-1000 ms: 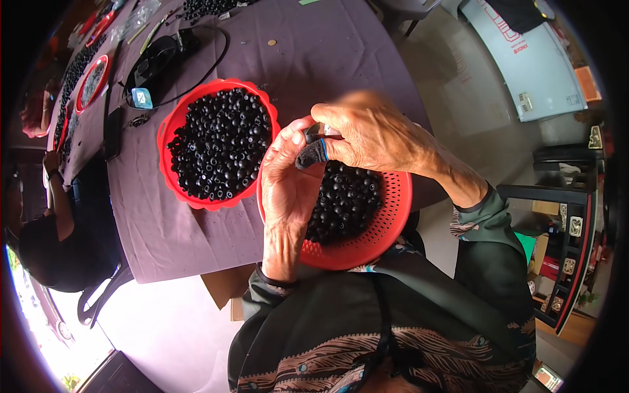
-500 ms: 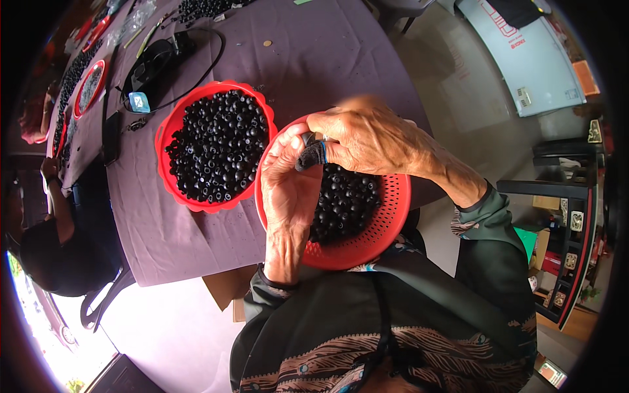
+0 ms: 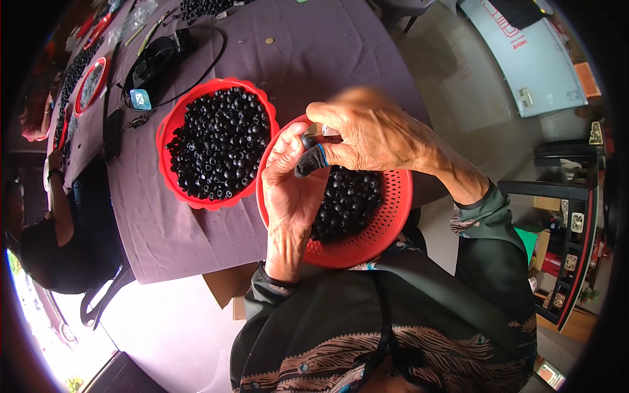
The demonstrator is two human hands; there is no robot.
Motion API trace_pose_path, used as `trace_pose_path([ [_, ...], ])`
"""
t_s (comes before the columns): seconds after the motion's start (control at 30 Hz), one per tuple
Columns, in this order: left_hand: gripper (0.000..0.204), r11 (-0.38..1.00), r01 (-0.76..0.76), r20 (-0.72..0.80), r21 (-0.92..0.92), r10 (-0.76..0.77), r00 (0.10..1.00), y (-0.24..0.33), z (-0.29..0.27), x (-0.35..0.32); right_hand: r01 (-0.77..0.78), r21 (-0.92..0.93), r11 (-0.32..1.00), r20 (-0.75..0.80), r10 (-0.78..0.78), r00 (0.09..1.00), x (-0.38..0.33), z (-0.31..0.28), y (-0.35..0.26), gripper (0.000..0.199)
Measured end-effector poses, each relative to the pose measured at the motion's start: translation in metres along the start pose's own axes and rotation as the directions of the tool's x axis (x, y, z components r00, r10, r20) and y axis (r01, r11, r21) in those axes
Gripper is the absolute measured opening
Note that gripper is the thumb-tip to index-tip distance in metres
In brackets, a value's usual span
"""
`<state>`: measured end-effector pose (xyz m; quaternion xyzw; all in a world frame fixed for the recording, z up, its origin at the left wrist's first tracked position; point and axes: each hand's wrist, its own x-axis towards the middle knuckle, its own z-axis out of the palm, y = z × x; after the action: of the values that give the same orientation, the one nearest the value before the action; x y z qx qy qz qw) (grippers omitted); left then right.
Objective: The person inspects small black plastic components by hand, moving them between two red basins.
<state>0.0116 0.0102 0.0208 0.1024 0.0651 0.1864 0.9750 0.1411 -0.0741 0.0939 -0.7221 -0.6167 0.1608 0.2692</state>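
Observation:
Above a red perforated basket (image 3: 393,216), my two hands meet fingertip to fingertip. My left hand (image 3: 291,190), palm turned up, pinches a small round black piece (image 3: 308,141) at its fingertips. Closed close beside it is my right hand (image 3: 380,134), its thumb in a black knit finger sleeve (image 3: 310,161) with a blue edge. Between that thumb and forefinger shows a small shiny tool (image 3: 321,130), mostly hidden; its kind cannot be made out. More black round pieces (image 3: 347,203) lie in the basket beneath, partly covered by my hands.
Left of my hands, a scalloped red bowl (image 3: 171,187) full of black round pieces stands on the purple tablecloth (image 3: 177,245). Beyond lie a black strap device (image 3: 157,62) and a dark phone-like slab (image 3: 113,134). At the far left a person's arm (image 3: 60,203) rests by the table.
My right hand has shifted slightly, and the shiny tool between its thumb and forefinger now shows more. The black piece stays in my left fingertips.

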Motion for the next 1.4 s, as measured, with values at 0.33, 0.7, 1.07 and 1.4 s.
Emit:
trace_pose_path([
  [0.33, 0.022, 0.996, -0.04, -0.027, 0.085, 0.042, 0.999, 0.0005, 0.0015, -0.0002, 0.013, -0.006, 1.0, 0.005, -0.013, 1.0, -0.0005, 0.0018, -0.0005, 0.022],
  [0.7, 0.022, 0.993, -0.057, -0.001, 0.099, 0.058, 0.998, 0.0004, 0.0021, -0.0015, 0.024, -0.039, 0.999, -0.011, -0.024, 1.0, 0.0005, -0.0005, -0.0003, 0.024],
  [1.07, 0.022, 0.984, -0.084, -0.067, 0.158, 0.095, 0.993, -0.0007, 0.0052, -0.0014, 0.03, -0.045, 0.999, 0.008, -0.029, 1.0, -0.0016, -0.0006, -0.0001, 0.02],
  [1.4, 0.022, 0.985, -0.075, -0.073, 0.157, 0.087, 0.993, -0.0008, 0.0059, -0.0013, 0.07, -0.04, 0.997, -0.047, -0.072, 0.996, -0.0004, -0.0001, 0.0031, 0.022],
])
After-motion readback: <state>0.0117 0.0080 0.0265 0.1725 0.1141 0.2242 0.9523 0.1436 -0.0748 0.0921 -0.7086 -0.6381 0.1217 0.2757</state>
